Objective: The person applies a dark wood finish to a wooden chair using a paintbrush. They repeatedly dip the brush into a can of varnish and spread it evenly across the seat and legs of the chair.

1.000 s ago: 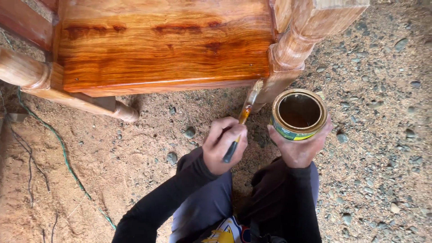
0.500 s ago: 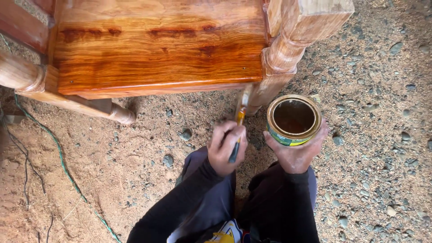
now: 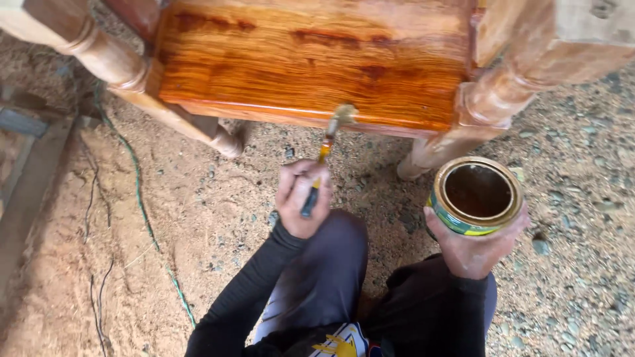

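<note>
The paintbrush (image 3: 325, 155) stood almost upright in the view, its bristle end touching the lower front edge of the glossy wooden panel (image 3: 311, 66), and its dark handle end pointing down toward the person. The left hand (image 3: 303, 198) held the paintbrush, with the fingers closed around the handle like around a pen. The right hand (image 3: 475, 244) was well apart from it, to the right, and its fingers were wrapped under and around the open can (image 3: 476, 197), gripping it from below. The can was round, with a golden rim and a green and yellow side, and a dark brown liquid was visible inside. The wooden panel was wet and shiny, with orange-brown grain and some darker red stains near its upper part. It belonged to a piece of wooden furniture with turned legs: one pale leg (image 3: 463, 125) stood just beside the can, between the panel and the can, and another leg (image 3: 126, 73) ran slanted at the left side. Both arms wore black long sleeves (image 3: 245, 304), and the person's knees in dark trousers were visible below the hands. The ground (image 3: 575, 198) was sand mixed with small grey stones on the right and finer reddish sand on the left. A thin green cord (image 3: 142, 205) lay on the sand at the left, running from the furniture downward.
</note>
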